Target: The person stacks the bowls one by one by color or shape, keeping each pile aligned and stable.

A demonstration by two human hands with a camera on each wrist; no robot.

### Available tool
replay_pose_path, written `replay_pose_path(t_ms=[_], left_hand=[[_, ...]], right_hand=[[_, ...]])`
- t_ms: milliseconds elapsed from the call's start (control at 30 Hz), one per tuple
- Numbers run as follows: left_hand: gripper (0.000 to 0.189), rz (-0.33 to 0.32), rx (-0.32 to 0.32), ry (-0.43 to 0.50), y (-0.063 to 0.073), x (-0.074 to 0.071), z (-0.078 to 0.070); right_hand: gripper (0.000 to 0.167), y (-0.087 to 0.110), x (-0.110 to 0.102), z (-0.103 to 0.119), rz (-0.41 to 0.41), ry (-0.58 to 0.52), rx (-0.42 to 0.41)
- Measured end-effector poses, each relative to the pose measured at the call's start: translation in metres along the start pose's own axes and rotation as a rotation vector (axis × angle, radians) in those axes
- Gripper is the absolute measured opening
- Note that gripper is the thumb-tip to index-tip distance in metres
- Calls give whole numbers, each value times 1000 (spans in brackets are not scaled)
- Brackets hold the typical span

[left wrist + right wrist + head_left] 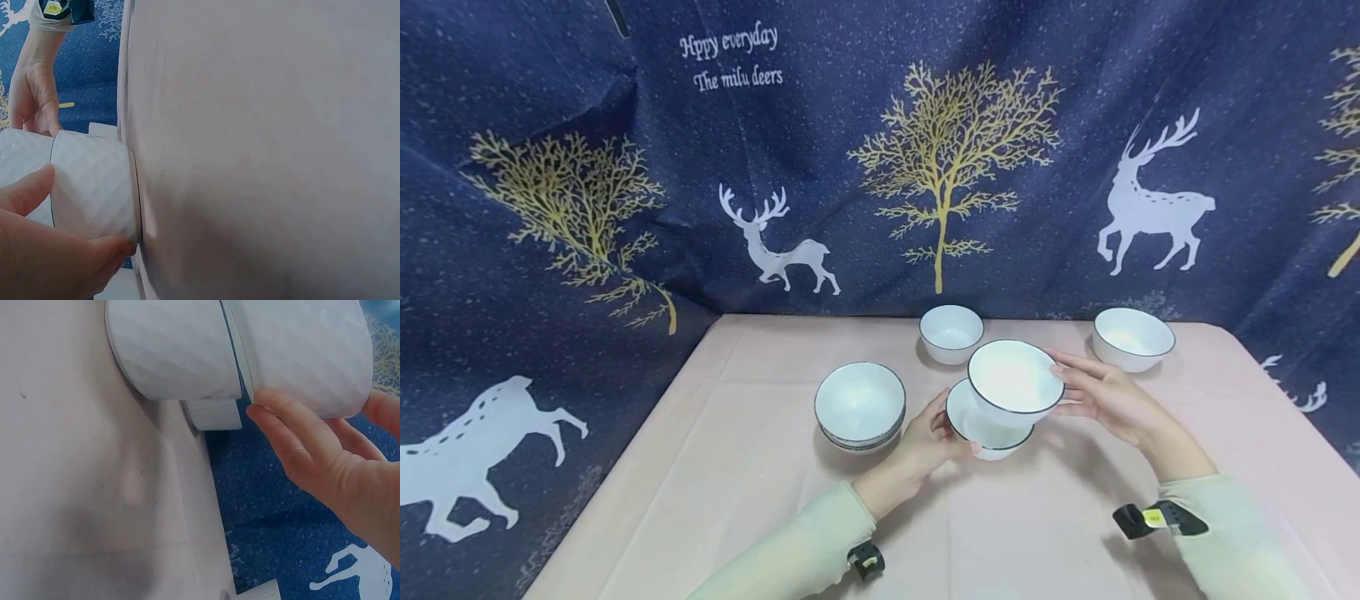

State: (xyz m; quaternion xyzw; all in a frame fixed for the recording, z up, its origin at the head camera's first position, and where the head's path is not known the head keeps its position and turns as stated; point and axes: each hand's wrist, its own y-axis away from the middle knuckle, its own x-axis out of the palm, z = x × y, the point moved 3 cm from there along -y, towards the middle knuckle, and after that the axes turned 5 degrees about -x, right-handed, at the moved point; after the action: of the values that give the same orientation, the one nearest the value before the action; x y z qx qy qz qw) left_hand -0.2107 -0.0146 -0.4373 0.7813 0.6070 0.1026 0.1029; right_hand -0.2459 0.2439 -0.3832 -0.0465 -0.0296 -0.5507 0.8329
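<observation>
1. Fingers (1078, 379) of the right hand (1112, 404) grasp the right side of a white, dark-rimmed bowl, hereafter the raised bowl (1015, 375); thumb at the rim, fingertips against the textured outer wall.
2. Left hand (925, 448) grips the lower bowl (967, 419), thumb on the near wall, fingers round its left side. This bowl sits upright on the pink tablecloth (737, 425).
3. Raised bowl is held just above the lower one, overlapping it and hiding part of its inside from where I stand. Cannot tell whether the two touch.
4. Immediately left: a nested stack of similar bowls (860, 404). The left hand lies between stack and lower bowl.
5. Behind the raised bowl, near the far table edge: a single back bowl (951, 327). Another, the far-right bowl (1133, 332), stands beyond the right hand.
6. Black wrist straps (1157, 518) at both pale green sleeves (1228, 525).
7. Navy backdrop (850, 108) with white deer and golden trees hangs behind the table.
</observation>
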Motion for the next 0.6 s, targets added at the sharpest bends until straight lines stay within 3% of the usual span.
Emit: replay_pose_path(t_ms=[367, 600], left_hand=[[97, 13, 1, 6, 0, -1, -1], [97, 12, 2, 11, 0, 0, -1]], right_hand=[[59, -2, 9, 4, -14, 58, 30], [62, -1, 13, 6, -27, 75, 36]])
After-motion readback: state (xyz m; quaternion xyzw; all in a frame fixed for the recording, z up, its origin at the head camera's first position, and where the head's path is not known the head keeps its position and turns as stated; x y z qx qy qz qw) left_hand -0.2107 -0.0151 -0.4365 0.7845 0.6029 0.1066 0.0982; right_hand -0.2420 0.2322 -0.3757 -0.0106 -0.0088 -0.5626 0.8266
